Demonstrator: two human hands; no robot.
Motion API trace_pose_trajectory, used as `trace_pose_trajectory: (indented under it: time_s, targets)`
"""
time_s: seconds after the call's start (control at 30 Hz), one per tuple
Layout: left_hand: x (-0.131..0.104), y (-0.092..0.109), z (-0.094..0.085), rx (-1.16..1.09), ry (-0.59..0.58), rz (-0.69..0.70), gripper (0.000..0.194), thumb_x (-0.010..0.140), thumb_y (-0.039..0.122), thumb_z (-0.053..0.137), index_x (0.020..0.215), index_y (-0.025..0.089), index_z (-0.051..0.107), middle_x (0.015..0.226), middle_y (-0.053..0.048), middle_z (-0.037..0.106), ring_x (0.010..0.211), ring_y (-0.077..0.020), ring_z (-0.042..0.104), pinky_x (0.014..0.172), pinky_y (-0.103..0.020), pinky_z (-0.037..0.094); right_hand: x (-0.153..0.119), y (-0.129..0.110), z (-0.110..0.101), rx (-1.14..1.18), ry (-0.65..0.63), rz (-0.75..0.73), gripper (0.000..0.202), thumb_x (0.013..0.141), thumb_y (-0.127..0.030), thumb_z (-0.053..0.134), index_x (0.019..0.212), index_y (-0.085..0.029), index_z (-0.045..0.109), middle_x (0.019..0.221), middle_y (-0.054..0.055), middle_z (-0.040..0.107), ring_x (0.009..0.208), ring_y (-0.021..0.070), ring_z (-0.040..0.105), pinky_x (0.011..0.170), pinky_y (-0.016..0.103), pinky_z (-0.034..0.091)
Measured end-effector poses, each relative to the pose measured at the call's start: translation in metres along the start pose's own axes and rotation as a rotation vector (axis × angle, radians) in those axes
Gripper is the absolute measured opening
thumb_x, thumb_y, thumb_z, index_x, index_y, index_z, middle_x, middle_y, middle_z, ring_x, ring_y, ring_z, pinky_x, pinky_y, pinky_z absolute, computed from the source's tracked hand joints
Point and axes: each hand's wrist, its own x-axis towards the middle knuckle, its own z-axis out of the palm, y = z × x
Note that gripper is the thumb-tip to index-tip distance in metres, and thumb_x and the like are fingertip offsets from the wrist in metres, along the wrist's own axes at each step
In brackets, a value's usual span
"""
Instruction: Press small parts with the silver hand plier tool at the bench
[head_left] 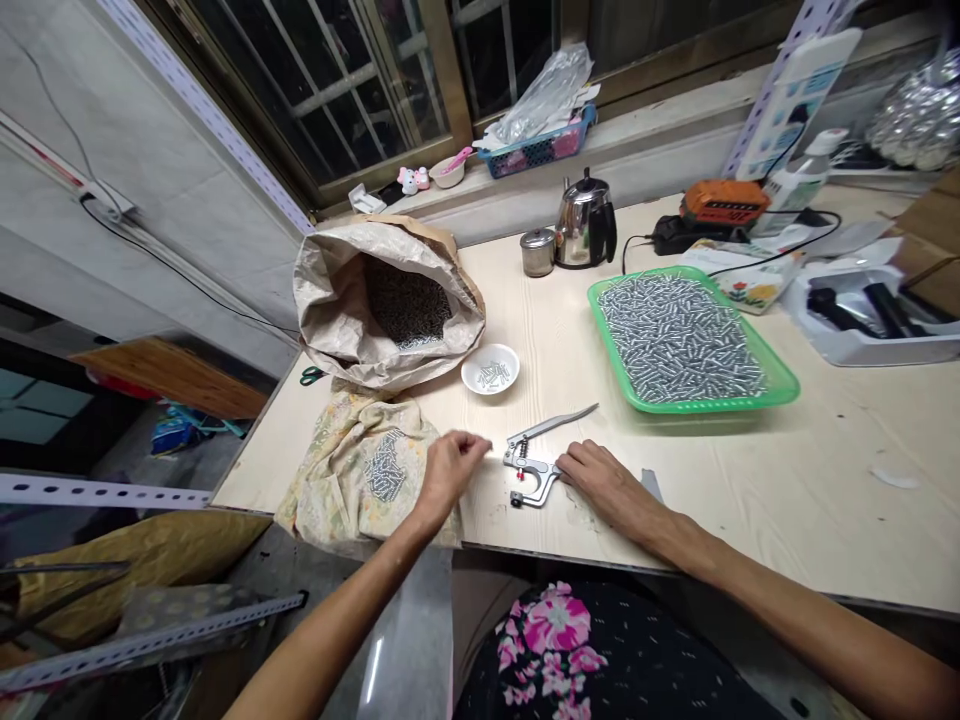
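On the table lie silver snap-fastener pliers (536, 482) with a spring, a small red part in the jaw and the upper handle raised. My right hand (596, 478) is closed around the lower handle, which its fingers mostly hide. Just left of the jaw, my left hand (454, 465) is pinched shut. Whatever is between its fingertips is too small and blurred to make out. A pile of small metal pins (386, 468) rests on a flowered cloth (330, 475) left of that hand. Beyond the hands stands a white bowl (490, 388) with some pins in it.
A green tray (784, 388) heaped with metal pins stands at the right. An open sack (322, 290) holds many small pieces at the left. Behind are a kettle (586, 215), a metal canister (537, 255) and an orange battery (724, 205). The table's front edge (555, 560) runs before me.
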Motion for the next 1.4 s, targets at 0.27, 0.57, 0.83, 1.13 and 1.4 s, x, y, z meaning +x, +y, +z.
trace_pose_trajectory:
  time_s: [0.27,0.57,0.83,1.13,1.4]
  targets:
    - [0.051,0.019,-0.075,0.253,0.378,0.408,0.019,0.087,0.027,0.062,0.096,0.017,0.075,0.093,-0.006,0.072,0.082,-0.0171,0.063,0.079,-0.03,0.048,-0.006,0.003,0.009,-0.024,0.027,-0.005,0.017,0.098,-0.017,0.04,0.09,-0.019,0.055,0.089,0.006,0.054,0.082,0.0218,0.045,0.071,0.034,0.034]
    - [0.003,-0.101,-0.103,0.804,0.031,0.15,0.023,0.09,0.023,0.051,0.091,0.02,0.074,0.093,-0.008,0.067,0.096,-0.0225,0.056,0.083,-0.032,0.045,-0.009,0.011,0.021,-0.032,0.074,-0.05,0.021,0.1,-0.023,0.037,0.093,-0.021,0.057,0.088,0.008,0.054,0.08,0.0231,0.045,0.07,0.035,0.034]
    - [-0.011,-0.112,-0.089,0.95,-0.146,0.293,0.025,0.094,0.018,0.045,0.088,0.018,0.069,0.093,-0.009,0.06,0.097,-0.0223,0.052,0.08,-0.032,0.044,-0.009,0.009,0.018,-0.029,0.077,-0.042,0.022,0.1,-0.025,0.038,0.093,-0.019,0.059,0.087,0.008,0.055,0.08,0.0235,0.046,0.069,0.036,0.035]
    - [-0.01,-0.096,-0.081,0.604,0.146,0.212,0.016,0.094,0.023,0.05,0.091,0.017,0.065,0.094,-0.006,0.067,0.089,-0.0187,0.061,0.082,-0.03,0.047,-0.007,0.008,0.018,-0.041,0.063,-0.04,0.023,0.101,-0.024,0.037,0.091,-0.019,0.057,0.087,0.008,0.054,0.08,0.0232,0.045,0.07,0.036,0.035]
    - [-0.014,-0.058,-0.001,0.546,-0.009,0.442,0.021,0.096,0.027,0.05,0.094,0.018,0.069,0.09,-0.006,0.063,0.089,-0.0177,0.058,0.08,-0.028,0.047,-0.003,0.003,0.009,-0.06,0.021,-0.007,0.02,0.1,-0.019,0.039,0.09,-0.018,0.055,0.089,0.007,0.054,0.082,0.0218,0.045,0.071,0.033,0.034]
